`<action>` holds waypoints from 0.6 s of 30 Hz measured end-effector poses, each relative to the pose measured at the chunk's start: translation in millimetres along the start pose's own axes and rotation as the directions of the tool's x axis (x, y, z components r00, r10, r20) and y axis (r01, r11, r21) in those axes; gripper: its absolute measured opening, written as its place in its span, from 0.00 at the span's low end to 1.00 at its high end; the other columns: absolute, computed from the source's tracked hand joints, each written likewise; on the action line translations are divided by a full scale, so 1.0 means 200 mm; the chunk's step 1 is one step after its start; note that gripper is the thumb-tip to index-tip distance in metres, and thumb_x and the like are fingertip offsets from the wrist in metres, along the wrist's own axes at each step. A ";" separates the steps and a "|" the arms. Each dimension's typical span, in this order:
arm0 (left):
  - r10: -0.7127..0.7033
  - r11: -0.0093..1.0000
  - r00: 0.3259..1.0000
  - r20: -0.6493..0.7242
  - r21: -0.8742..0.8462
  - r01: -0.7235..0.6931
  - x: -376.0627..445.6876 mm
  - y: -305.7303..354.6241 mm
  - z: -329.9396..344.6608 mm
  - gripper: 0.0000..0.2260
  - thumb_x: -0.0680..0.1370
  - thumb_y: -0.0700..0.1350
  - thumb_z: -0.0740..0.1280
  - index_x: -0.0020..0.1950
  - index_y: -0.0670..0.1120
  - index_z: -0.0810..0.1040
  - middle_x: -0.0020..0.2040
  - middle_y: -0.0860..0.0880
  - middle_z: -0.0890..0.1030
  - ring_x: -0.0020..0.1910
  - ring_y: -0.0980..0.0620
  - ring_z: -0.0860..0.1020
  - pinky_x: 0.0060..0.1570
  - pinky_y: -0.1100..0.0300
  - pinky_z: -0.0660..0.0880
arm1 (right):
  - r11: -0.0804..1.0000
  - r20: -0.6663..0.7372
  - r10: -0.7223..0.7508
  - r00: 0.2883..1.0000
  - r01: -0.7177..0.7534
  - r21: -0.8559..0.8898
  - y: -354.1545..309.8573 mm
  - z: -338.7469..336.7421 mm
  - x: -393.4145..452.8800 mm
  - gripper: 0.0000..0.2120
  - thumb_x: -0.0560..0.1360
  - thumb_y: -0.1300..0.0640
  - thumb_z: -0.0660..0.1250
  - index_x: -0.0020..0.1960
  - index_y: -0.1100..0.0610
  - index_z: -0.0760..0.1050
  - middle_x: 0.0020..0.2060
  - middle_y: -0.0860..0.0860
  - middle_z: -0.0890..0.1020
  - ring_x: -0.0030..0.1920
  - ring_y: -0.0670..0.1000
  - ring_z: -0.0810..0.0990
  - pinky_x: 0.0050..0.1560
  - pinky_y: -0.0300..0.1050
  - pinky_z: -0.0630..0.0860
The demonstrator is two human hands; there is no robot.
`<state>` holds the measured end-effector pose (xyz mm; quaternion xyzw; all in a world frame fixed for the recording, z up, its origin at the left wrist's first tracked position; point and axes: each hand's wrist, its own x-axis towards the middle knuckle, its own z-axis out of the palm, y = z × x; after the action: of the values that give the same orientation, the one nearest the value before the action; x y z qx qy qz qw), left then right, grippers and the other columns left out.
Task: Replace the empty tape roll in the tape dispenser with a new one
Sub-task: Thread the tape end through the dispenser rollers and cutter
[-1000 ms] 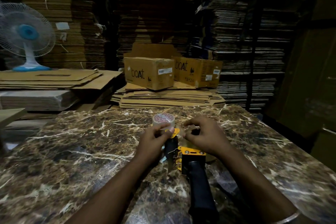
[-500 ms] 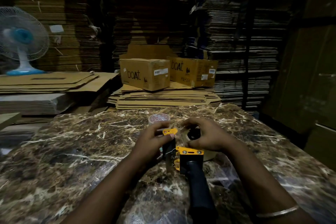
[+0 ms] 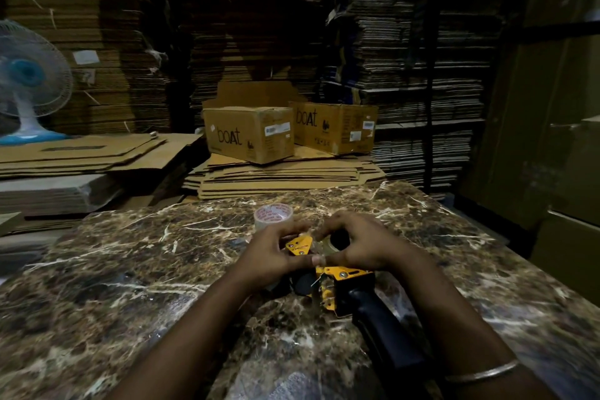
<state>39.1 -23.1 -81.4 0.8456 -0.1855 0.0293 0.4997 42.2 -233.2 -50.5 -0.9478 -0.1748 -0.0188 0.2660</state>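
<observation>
A yellow and black tape dispenser (image 3: 337, 282) lies on the marble table (image 3: 130, 269), its dark handle pointing toward me. My left hand (image 3: 269, 256) grips the dispenser's front end at the yellow flap. My right hand (image 3: 360, 247) curls round the roll seated in the dispenser; a dark core hole shows between thumb and fingers. A clear tape roll (image 3: 273, 216) with a red-printed core stands on the table just beyond my left hand, untouched.
Two "boat" cardboard boxes (image 3: 250, 133) sit on flattened cartons past the table's far edge. A white and blue table fan (image 3: 29, 84) stands at the left. Tall stacks of flat cardboard fill the background and right side.
Both hands stayed on the dispenser. The yellow flap under my left hand has tilted and shows more. The view shifted slightly; the loose roll did not move.
</observation>
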 end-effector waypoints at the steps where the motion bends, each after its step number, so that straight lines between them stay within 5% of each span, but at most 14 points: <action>1: 0.003 1.000 1.000 -0.001 -0.020 -0.003 0.00 0.00 0.00 0.34 0.67 0.47 0.82 0.72 0.50 0.75 0.68 0.53 0.79 0.68 0.55 0.77 0.68 0.53 0.74 | 1.000 -0.007 0.004 1.000 -0.004 -0.004 -0.01 0.00 0.00 0.19 0.64 0.41 0.76 0.55 0.40 0.81 0.55 0.42 0.81 0.55 0.47 0.80 0.64 0.57 0.74; 6: 0.029 0.997 0.999 -0.027 -0.065 -0.031 -0.01 -0.01 -0.02 0.36 0.68 0.36 0.81 0.74 0.48 0.72 0.64 0.50 0.81 0.61 0.66 0.78 0.56 0.69 0.79 | 0.999 0.027 0.012 1.000 -0.011 -0.030 -0.02 -0.02 0.00 0.10 0.63 0.46 0.70 0.44 0.37 0.80 0.54 0.38 0.76 0.55 0.47 0.75 0.67 0.64 0.70; 9: 0.075 0.997 0.991 -0.114 -0.020 -0.077 -0.04 -0.03 -0.04 0.28 0.72 0.32 0.77 0.66 0.54 0.77 0.59 0.51 0.84 0.58 0.64 0.81 0.60 0.61 0.80 | 0.999 0.016 0.044 0.999 -0.044 -0.021 -0.01 -0.04 0.00 0.10 0.64 0.52 0.72 0.35 0.35 0.77 0.52 0.36 0.75 0.59 0.50 0.76 0.67 0.63 0.70; 13: 0.084 0.995 0.992 -0.096 0.064 -0.078 -0.08 -0.03 -0.03 0.24 0.73 0.44 0.77 0.64 0.63 0.79 0.60 0.55 0.83 0.58 0.61 0.82 0.59 0.55 0.80 | 0.999 -0.010 0.030 0.999 -0.030 0.022 0.03 -0.05 0.00 0.18 0.61 0.58 0.72 0.31 0.32 0.79 0.41 0.32 0.77 0.51 0.47 0.78 0.65 0.61 0.74; 15: 0.099 0.994 0.994 -0.037 0.039 -0.098 -0.08 0.00 0.02 0.28 0.71 0.48 0.80 0.69 0.62 0.77 0.66 0.63 0.77 0.61 0.68 0.76 0.60 0.62 0.75 | 0.999 -0.009 0.037 0.999 -0.037 0.009 0.03 -0.05 -0.01 0.14 0.64 0.57 0.72 0.33 0.37 0.79 0.38 0.33 0.75 0.49 0.47 0.75 0.66 0.62 0.71; 18: 0.139 0.988 0.987 -0.084 0.074 -0.133 -0.05 0.05 0.08 0.25 0.69 0.50 0.81 0.65 0.59 0.81 0.60 0.66 0.78 0.57 0.76 0.75 0.58 0.67 0.74 | 0.999 -0.030 0.036 0.999 -0.035 0.008 0.01 -0.05 -0.01 0.06 0.68 0.50 0.74 0.36 0.40 0.79 0.37 0.36 0.76 0.49 0.47 0.76 0.67 0.60 0.69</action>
<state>24.2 -39.2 -83.3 0.8454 -0.2193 0.1073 0.4751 41.6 -240.5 -44.0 -0.9494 -0.1539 -0.0279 0.2723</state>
